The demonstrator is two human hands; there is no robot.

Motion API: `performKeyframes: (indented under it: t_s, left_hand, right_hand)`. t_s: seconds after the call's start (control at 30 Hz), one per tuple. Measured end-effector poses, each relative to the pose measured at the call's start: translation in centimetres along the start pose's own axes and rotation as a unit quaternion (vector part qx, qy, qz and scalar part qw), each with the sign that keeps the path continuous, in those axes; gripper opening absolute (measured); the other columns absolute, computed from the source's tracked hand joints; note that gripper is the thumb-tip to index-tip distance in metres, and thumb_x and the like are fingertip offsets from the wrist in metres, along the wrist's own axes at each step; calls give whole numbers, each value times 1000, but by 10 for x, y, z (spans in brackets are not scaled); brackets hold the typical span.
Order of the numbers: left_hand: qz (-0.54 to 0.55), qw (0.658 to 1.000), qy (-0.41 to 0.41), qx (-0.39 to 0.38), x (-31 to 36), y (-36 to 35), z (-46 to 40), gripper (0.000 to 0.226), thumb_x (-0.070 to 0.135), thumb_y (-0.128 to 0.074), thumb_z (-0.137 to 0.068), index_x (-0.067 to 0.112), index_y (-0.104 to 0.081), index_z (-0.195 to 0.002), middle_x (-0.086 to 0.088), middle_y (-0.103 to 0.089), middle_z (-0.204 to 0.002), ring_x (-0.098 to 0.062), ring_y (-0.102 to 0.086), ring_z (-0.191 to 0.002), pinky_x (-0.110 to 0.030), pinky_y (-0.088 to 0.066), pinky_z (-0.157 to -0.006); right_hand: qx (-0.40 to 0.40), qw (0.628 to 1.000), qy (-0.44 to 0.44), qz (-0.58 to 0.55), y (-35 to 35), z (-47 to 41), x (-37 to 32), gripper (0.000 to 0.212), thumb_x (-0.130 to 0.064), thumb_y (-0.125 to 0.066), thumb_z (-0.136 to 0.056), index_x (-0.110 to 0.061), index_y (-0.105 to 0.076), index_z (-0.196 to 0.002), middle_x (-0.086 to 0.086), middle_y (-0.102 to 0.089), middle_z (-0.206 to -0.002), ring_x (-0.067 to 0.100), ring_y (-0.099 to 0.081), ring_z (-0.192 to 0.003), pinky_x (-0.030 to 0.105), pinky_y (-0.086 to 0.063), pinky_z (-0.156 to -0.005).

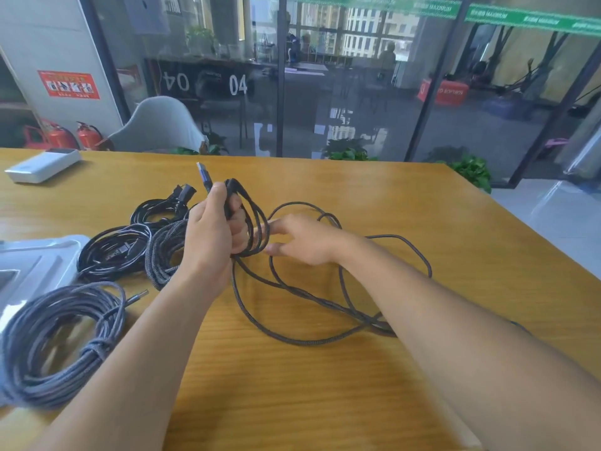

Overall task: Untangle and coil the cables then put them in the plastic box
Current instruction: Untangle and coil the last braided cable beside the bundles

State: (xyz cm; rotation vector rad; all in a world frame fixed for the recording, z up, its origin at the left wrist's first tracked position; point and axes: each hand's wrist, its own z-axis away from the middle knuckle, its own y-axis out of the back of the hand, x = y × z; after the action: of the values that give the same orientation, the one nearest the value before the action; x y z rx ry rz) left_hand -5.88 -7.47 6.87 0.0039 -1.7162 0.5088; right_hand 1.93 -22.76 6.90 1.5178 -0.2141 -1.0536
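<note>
My left hand [211,232] grips a few loops of a dark braided cable [292,291], whose USB plug [204,179] sticks up above my fist. The rest of that cable sprawls in loose loops on the wooden table [325,385] to the right. My right hand [299,239] reaches toward the loops from the right, fingers extended and touching the strands. A grey coiled cable [58,343] lies at the near left. Three more dark coils [113,252] sit behind my left hand. The clear plastic box [29,268] lies at the left edge.
A white power bank [42,166] rests at the table's far left. A grey chair [159,125] stands behind the table, with red fire extinguishers [87,135] by the wall. The table's right edge runs diagonally, with floor beyond it.
</note>
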Motion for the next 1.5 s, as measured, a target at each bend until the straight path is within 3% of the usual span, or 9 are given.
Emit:
performKeyframes:
  t_s: [0.17,0.3,0.47,0.67,0.87,1.03,1.2,1.3,1.5]
  left_hand:
    - [-3,1000,-13,12,4,2,-2,44,33,-35,-112,19,-44,-71,6,-24,-53,-14,-14,-48,-32,-11,-48]
    - [-31,999,-16,5,2,2,-1,43,32,-34,-112,19,-43,-72,5,-24,-54,-15,-14,-49,-31,-12,-47]
    - [-49,999,-15,2,1,1,0,42,32,-34,-112,19,-43,-74,3,-23,-56,-16,-14,-52,-31,-12,-47]
    - [-67,998,-14,1,0,4,-1,42,33,-33,-113,19,-43,-75,2,-24,-58,-21,-11,-58,-34,-11,-49]
    - [-77,997,-17,-1,-2,6,-2,41,33,-33,-113,19,-43,-75,2,-25,-58,-17,-15,-53,-35,-12,-50]
    - [-82,996,-21,-2,-2,7,-4,40,33,-33,-113,20,-42,-76,2,-24,-59,-17,-14,-54,-34,-12,-50]
    - [-89,996,-25,-5,-3,5,-2,41,33,-32,-113,20,-42,-76,2,-25,-59,-17,-15,-53,-31,-14,-47]
    - [-86,996,-24,-12,-4,3,-1,42,34,-32,-114,19,-42,-76,3,-24,-58,-16,-16,-52,-30,-14,-46]
    - [-80,996,-23,-16,-5,2,1,43,35,-31,-114,19,-43,-76,3,-23,-57,-16,-15,-51,-32,-12,-48]
  right_hand:
    - [-44,993,18,-107,-4,-13,-4,34,-10,-59,-105,-28,-55,-133,-3,-70,-121,3,-63,-109,12,-45,-88]
    - [-104,994,-19,-22,-6,-20,-8,43,-14,-57,-105,-26,-47,-145,-8,-62,-113,14,-59,-109,29,-44,-98]
    - [-81,997,-13,-2,-5,-17,-3,7,-36,-65,-103,-36,-58,-102,-11,-58,-94,9,-56,-83,23,-43,-73]
    - [196,975,-76,66,17,-13,38,19,-40,-66,-101,-28,-79,-105,-13,-73,-94,9,-69,-84,34,-60,-80]
    - [393,860,-281,-167,70,15,85,13,-17,-51,-102,-16,-63,-108,5,-74,-70,17,-73,-54,31,-59,-57]
    - [220,864,-411,188,89,51,116,12,-18,-62,-89,-11,-71,-86,2,-68,-69,25,-64,-70,28,-46,-64]
    - [120,932,-134,316,47,42,100,62,-14,-65,-98,-33,-44,-154,-5,-44,-156,23,-42,-142,44,-39,-115]
    - [46,982,23,181,17,17,69,49,-21,-54,-108,-42,-48,-152,-23,-32,-164,13,-30,-152,45,-28,-125]
    - [18,989,37,141,-4,-22,43,48,-33,-56,-107,-37,-46,-154,-14,-46,-159,19,-39,-146,42,-37,-118]
